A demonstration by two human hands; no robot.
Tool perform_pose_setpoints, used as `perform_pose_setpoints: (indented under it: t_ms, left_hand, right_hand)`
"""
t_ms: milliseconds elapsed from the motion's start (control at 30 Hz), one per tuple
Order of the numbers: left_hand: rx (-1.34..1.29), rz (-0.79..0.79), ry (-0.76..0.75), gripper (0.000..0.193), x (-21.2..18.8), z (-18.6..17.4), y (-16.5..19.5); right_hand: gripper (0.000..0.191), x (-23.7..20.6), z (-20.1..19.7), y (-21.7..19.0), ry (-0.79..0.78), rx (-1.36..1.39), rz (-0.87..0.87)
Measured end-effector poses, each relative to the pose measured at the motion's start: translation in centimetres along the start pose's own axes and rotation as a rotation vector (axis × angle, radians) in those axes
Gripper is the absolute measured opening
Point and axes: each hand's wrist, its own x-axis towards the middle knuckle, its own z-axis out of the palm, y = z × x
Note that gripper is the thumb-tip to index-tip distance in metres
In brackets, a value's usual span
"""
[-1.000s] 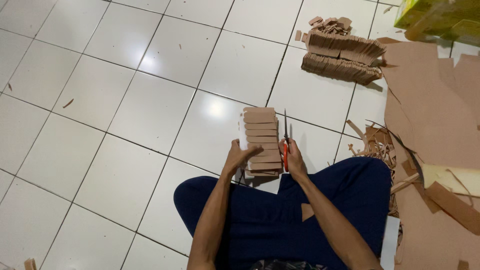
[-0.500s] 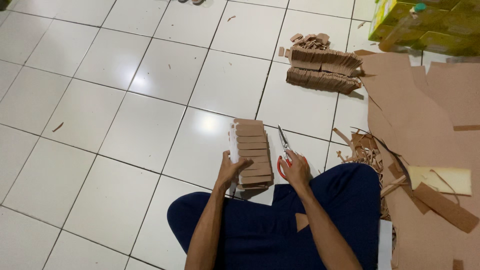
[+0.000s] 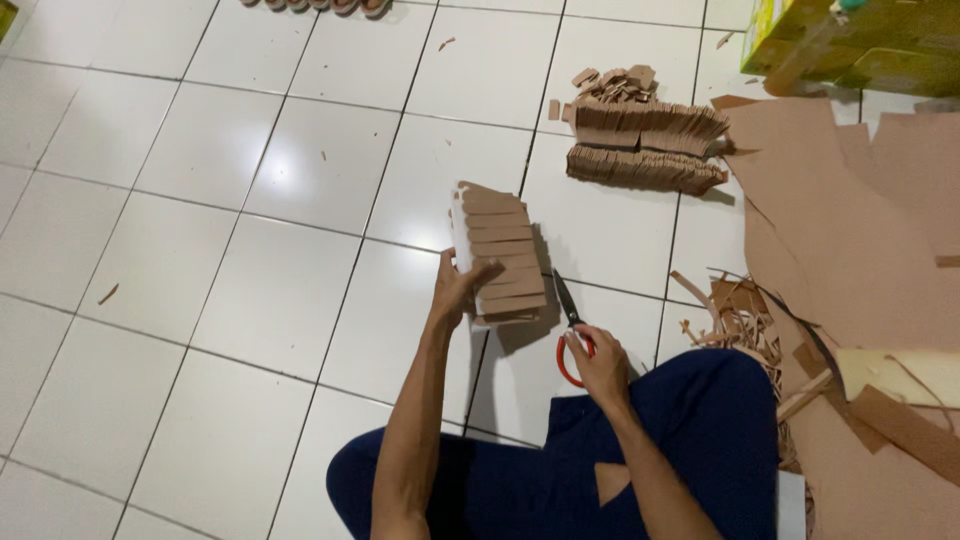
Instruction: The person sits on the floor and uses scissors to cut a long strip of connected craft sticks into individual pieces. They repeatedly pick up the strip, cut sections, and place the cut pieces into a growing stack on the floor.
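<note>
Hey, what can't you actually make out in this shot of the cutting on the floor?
Head view only:
- Scissors: red handles mostly covered by the right hand.
- Cardboard stack: near edge hidden under the left hand; piece count unreadable.
- Yellow-green box: cut off by the top edge.

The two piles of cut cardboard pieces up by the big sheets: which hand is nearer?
Right. The right hand, holding scissors, sits below the piles; the left hand is farther left.

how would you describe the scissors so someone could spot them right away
Start at the white tiled floor, just ahead of the seated person's dark blue knees. The scissors are in the right hand, beside the brown cardboard stack held by the left hand. Their red handles stand out.
</note>
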Motion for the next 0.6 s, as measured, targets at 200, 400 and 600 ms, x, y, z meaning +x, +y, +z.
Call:
perform_pose_setpoints:
  t_ms: [200, 400, 600]
  left_hand:
    - [0.018, 0.130, -0.074, 0.091, 11.5, 2.1, 8.7]
    - [0.527, 0.190, 0.046, 0.099, 22.0, 4.6, 12.1]
    - [0.847, 0.389, 0.230, 0.122, 23.8, 8.9, 5.9]
  right_hand:
    - [0.033, 0.0, 0.3, 0.1, -0.051, -0.045, 0.057]
    - [0.026, -0.4, 0.2, -0.8, -0.061, 0.029, 0.116]
    - [0.022, -0.5, -0.3, -1.9, -0.044, 0.053, 0.186]
